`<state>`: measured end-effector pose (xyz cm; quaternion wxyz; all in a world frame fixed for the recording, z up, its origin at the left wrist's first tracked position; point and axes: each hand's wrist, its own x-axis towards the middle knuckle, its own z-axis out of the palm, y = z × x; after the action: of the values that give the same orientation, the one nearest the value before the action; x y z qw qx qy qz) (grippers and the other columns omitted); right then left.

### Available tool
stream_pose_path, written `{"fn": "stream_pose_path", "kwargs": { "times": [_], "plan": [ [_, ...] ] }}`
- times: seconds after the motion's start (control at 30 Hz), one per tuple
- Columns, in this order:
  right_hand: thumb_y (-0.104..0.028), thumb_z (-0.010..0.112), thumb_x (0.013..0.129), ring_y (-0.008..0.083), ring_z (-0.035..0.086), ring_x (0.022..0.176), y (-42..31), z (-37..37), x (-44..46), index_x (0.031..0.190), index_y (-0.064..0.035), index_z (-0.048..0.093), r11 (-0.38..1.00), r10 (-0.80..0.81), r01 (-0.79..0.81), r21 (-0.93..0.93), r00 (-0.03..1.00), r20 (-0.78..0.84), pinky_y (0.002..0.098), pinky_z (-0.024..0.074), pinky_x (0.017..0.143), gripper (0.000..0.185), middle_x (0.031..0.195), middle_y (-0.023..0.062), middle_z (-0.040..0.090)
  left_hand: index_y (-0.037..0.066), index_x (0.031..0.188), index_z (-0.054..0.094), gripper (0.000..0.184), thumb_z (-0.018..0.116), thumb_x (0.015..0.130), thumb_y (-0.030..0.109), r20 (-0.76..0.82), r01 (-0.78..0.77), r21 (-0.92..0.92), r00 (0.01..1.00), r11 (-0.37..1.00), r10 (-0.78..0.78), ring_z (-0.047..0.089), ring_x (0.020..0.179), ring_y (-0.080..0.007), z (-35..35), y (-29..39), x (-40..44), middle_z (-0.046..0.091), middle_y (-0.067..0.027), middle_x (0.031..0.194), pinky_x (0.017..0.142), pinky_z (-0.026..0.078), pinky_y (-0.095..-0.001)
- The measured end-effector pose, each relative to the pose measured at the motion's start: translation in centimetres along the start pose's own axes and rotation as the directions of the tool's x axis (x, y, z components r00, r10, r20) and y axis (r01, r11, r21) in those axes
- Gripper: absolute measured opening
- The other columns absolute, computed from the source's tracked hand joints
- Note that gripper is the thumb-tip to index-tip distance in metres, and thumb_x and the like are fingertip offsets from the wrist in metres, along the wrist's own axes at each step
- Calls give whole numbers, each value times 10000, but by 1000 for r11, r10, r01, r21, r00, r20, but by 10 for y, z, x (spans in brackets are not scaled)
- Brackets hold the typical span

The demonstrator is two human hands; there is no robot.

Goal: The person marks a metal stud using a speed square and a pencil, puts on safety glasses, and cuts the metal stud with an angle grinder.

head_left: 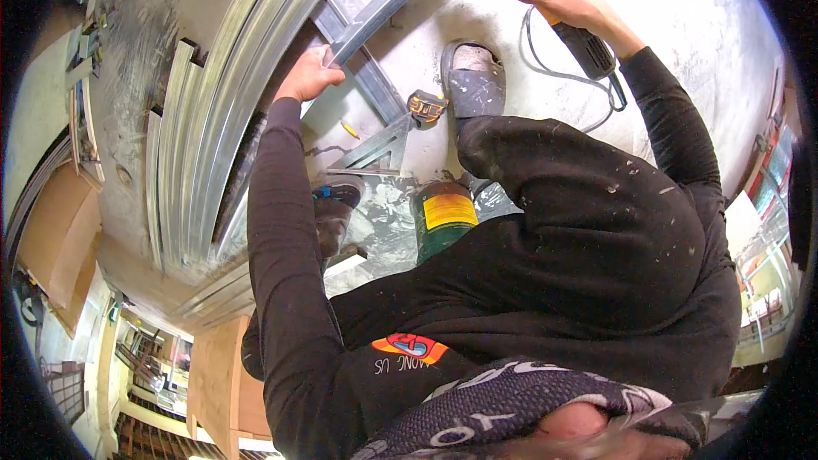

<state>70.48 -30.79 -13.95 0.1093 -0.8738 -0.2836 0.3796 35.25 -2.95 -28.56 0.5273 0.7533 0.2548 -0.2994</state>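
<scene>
My right hand (584,4), at the top right, is wrapped round the body of a yellow and black angle grinder (584,49). The grinder's disc lies at the top edge of the view, by the far end of a grey metal bar (392,2). My left hand (308,77) is closed at the near end of that bar, with the thumb against it. Under the bar, another metal length (375,85) lies crosswise. A black and orange tape measure (426,107), a short yellow marker-like stick (349,129) and a triangular metal piece (379,149) are on the floor nearby.
Several long metal profiles (221,77) lie stacked to the left. The grinder's grey cord (545,68) loops over the floor beside my slippered foot (477,89). A green cylinder with a yellow label (446,213) is between my legs. Wooden boxes (226,375) stand lower left.
</scene>
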Motion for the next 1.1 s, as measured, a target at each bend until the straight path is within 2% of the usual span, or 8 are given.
{"fn": "stream_pose_path", "kwargs": {
  "times": [0.4, 0.47, 0.5, 0.53, 0.63, 0.7, 0.93, 1.1],
  "plan": [
    [-358, 769, 744, 365, 627, 1106, 29, 18, 12, 1505, 29, 309, 1000, 19, -19, 10, 1000, 7, 381, 503, 940, 969, 1181, 286, 625, -21, 911, 630, 333, 708, 670, 196, -20, -15, -46, 1000, 999, 14, 633, 778, -250, 0, 1, 1, 668, -146, 833, 742, 506, -361],
    [-424, 778, 846, 188, 630, 886, 98, 62, 40, 1582, -117, 217, 936, -173, 197, 292, 979, -107, 307, 551, 750, 975, 1075, 118, 622, -37, 920, 631, 374, 698, 683, 244, -82, -131, 54, 987, 990, 135, 639, 832, -303, 2, 4, -2, 672, -204, 887, 776, 506, -398],
    [-374, 790, 842, 175, 597, 846, 51, 35, 14, 1530, -62, 319, 949, -94, 96, 301, 995, -20, 293, 524, 732, 890, 1054, 99, 608, -36, 940, 652, 420, 690, 697, 305, -114, -318, 188, 933, 929, 342, 639, 866, -343, 12, -19, 16, 668, -234, 907, 800, 502, -433],
    [-352, 778, 857, 168, 598, 863, 47, 36, 13, 1505, -66, 346, 936, -130, 124, 330, 991, -2, 288, 520, 743, 830, 1064, 94, 613, -17, 1241, 615, 622, 700, 745, 349, 50, -119, 292, 993, 949, 109, 583, 1145, -351, 3, 8, 7, 619, -233, 1224, 990, 469, -421],
    [-286, 744, 901, 146, 601, 914, 77, 31, 30, 1428, -77, 430, 907, -191, 165, 387, 981, 31, 275, 510, 776, 648, 1094, 80, 625, -1, 978, 668, 482, 700, 757, 426, -12, -293, 63, 956, 954, 294, 638, 799, -288, 8, -12, 6, 664, -166, 847, 728, 517, -441],
    [-242, 722, 931, 132, 604, 948, 93, 30, 49, 1377, -85, 485, 908, -194, 161, 387, 980, 48, 267, 503, 799, 529, 1114, 70, 633, 27, 939, 719, 427, 718, 715, 391, -34, -125, 83, 991, 989, 128, 636, 762, -234, 6, 2, -10, 680, -133, 793, 684, 509, -412],
    [-218, 708, 946, 129, 592, 946, 96, 17, 50, 1319, -83, 515, 918, -172, 111, 380, 977, 130, 267, 486, 819, 441, 1082, 43, 628, 74, 822, 733, 360, 782, 666, 394, -36, -26, 0, 999, 1000, 26, 643, 795, -250, 13, -6, 14, 706, -95, 831, 686, 476, -419],
    [-200, 710, 943, 139, 598, 976, 99, 20, 51, 1321, -81, 509, 921, -140, 79, 382, 981, 135, 275, 488, 846, 445, 1110, 47, 632, 63, 989, 738, 455, 769, 711, 422, -77, -33, 5, 997, 999, 33, 665, 812, -264, 13, -8, 10, 715, -133, 875, 721, 510, -430]
  ]
}}
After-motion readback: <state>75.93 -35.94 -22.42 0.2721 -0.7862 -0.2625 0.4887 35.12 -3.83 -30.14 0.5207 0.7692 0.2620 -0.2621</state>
